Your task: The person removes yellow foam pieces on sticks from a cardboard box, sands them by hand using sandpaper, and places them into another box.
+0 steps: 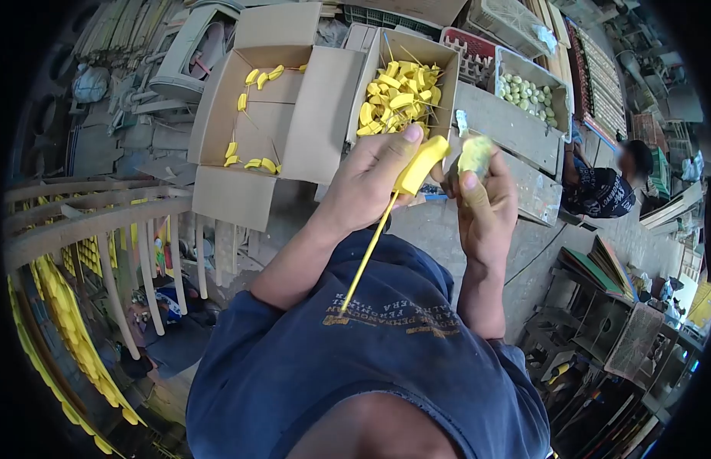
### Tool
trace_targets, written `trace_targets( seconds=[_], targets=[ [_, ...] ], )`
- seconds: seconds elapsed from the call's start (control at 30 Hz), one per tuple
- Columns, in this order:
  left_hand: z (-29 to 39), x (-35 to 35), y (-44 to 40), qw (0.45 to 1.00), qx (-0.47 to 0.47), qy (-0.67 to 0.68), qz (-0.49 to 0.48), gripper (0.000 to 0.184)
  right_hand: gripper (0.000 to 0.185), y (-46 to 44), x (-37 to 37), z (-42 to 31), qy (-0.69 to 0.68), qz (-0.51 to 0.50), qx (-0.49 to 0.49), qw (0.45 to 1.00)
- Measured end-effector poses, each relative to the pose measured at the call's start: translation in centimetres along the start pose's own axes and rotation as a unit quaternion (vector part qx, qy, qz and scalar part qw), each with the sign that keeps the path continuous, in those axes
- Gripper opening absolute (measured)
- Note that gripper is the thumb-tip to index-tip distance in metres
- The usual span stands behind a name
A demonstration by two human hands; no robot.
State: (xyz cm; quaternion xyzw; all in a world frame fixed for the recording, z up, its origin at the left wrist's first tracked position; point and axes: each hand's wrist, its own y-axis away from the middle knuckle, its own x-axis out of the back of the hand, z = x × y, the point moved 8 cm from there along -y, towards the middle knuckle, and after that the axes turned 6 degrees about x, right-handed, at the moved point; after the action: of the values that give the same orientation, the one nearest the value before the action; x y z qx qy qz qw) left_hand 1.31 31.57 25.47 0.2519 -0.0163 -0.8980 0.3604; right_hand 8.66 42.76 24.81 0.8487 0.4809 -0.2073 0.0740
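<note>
In front of my chest, my left hand (375, 172) is closed on a curved, yellow-painted block (421, 166). A thin yellow stick (365, 268) runs from the block down toward my shirt. Just to the right, my right hand (487, 200) pinches a small, yellow-smeared pad (475, 154) between thumb and fingers; its material is too blurred to make out. The pad is close beside the block's right end. Beyond my hands, a cardboard box (361, 92) holds a heap of similar yellow pieces on sticks.
A second open cardboard box (271, 170) has several yellow pieces along its sides. A crate (567, 88) of pale round pieces stands at the back right. Wooden rack bars (95, 222) and rows of yellow pieces (76, 336) are at left. Another person (600, 187) is at right.
</note>
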Motion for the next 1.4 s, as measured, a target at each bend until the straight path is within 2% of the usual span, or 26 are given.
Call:
trace_targets(
  seconds=[0.07,0.1,0.13,0.2,0.27,0.33,0.37,0.4,0.47,0.53,0.63,0.7,0.73,0.77,0.8,0.83,0.87,0.93,0.97,1.0,1.07,1.13,1.2,1.27,1.37,1.4],
  targets=[
    [-0.2,-0.7,0.3,0.999,0.001,0.032,-0.016,0.042,0.021,0.4,0.2,0.2,0.000,-0.093,0.005,0.996],
    [-0.7,-0.7,0.1,0.999,-0.011,0.050,-0.015,0.035,0.015,0.1,-0.4,-0.4,-0.005,-0.113,0.058,0.992],
    [-1.0,-0.8,-0.1,0.999,-0.012,0.047,-0.013,0.035,0.015,0.0,-0.7,-0.2,-0.008,-0.114,0.058,0.992],
    [0.0,-1.0,-0.1,0.994,-0.102,-0.021,0.017,0.033,0.022,0.3,-1.5,-2.0,0.100,-0.135,0.199,0.965],
    [-0.2,-1.4,-0.1,0.994,-0.110,-0.014,0.019,0.026,0.025,0.5,-1.8,-2.0,0.106,-0.132,0.186,0.968],
    [-1.5,-2.0,-0.1,0.996,-0.054,0.069,-0.030,0.026,0.027,0.4,-1.5,-1.4,0.014,-0.071,0.093,0.993],
    [-1.8,-2.1,-0.1,0.996,-0.054,0.069,-0.030,0.026,0.035,0.1,-1.0,-1.3,-0.009,-0.063,0.087,0.994],
    [-1.9,-2.3,-0.1,0.996,-0.061,0.060,-0.040,0.026,0.035,0.1,-0.6,-1.6,-0.009,-0.063,0.088,0.994],
    [-2.1,-2.6,-0.1,0.995,-0.067,0.051,-0.051,0.026,0.039,0.4,-0.2,-3.2,0.170,-0.072,0.173,0.967],
    [-2.3,-3.4,0.1,0.990,-0.074,0.083,-0.090,0.024,0.042,0.7,-0.2,-3.7,0.177,-0.052,0.190,0.964],
    [-2.3,-3.6,0.2,0.987,-0.053,0.135,-0.071,0.023,0.035,1.1,-0.5,-3.9,0.171,-0.036,0.225,0.959],
    [-2.5,-3.4,0.1,0.990,-0.048,0.122,-0.049,0.023,0.028,0.8,-0.1,-3.2,0.094,0.027,0.198,0.975],
    [-2.6,-3.0,0.0,0.993,-0.042,0.109,-0.024,0.024,0.028,0.9,0.0,-3.5,0.094,0.026,0.200,0.975],
    [-2.8,-2.9,-0.2,0.993,-0.043,0.109,-0.024,0.024,0.028,0.8,0.1,-2.3,0.093,0.011,0.099,0.991],
    [-1.5,-2.4,0.0,0.988,-0.142,-0.051,0.020,0.022,0.028,1.1,0.3,-1.1,0.092,-0.003,-0.004,0.996],
    [-0.2,-2.5,0.4,0.947,-0.236,-0.210,0.062,0.020,0.025,1.5,0.0,-0.5,0.076,-0.041,-0.051,0.995],
    [-0.1,-2.5,0.3,0.947,-0.235,-0.211,0.062,0.020,0.025,1.4,0.4,-0.5,0.075,-0.041,-0.052,0.995],
    [0.9,-3.4,0.7,0.864,-0.277,-0.411,0.088,0.013,0.025,1.3,0.8,0.9,0.024,-0.086,-0.092,0.992],
    [0.7,-3.6,0.5,0.840,-0.266,-0.465,0.083,0.005,0.028,1.2,1.6,1.7,0.045,-0.102,-0.100,0.989],
    [0.6,-3.6,0.6,0.839,-0.264,-0.467,0.086,0.005,0.028,1.2,2.4,2.4,0.043,-0.105,-0.102,0.988],
    [-0.2,-4.8,0.6,0.772,-0.285,-0.564,0.067,0.013,0.027,1.2,4.3,4.0,0.016,-0.075,-0.099,0.992],
    [-1.0,-5.4,0.8,0.750,-0.285,-0.594,0.064,0.019,0.030,1.8,6.2,5.6,0.020,-0.070,-0.094,0.993],
    [-1.6,-6.7,1.4,0.697,-0.319,-0.641,0.030,0.021,0.033,2.5,7.0,6.2,-0.055,-0.083,-0.066,0.993],
    [-1.8,-6.7,1.8,0.681,-0.333,-0.652,0.026,0.020,0.037,3.3,7.2,6.9,-0.093,-0.090,-0.064,0.990],
    [-1.4,-6.7,2.4,0.659,-0.377,-0.650,-0.035,0.016,0.040,3.9,6.7,6.9,-0.113,-0.081,-0.036,0.990],
    [-1.0,-6.6,2.7,0.633,-0.385,-0.668,-0.063,0.014,0.041,4.1,6.4,6.9,-0.090,-0.073,-0.029,0.993]
  ],
)
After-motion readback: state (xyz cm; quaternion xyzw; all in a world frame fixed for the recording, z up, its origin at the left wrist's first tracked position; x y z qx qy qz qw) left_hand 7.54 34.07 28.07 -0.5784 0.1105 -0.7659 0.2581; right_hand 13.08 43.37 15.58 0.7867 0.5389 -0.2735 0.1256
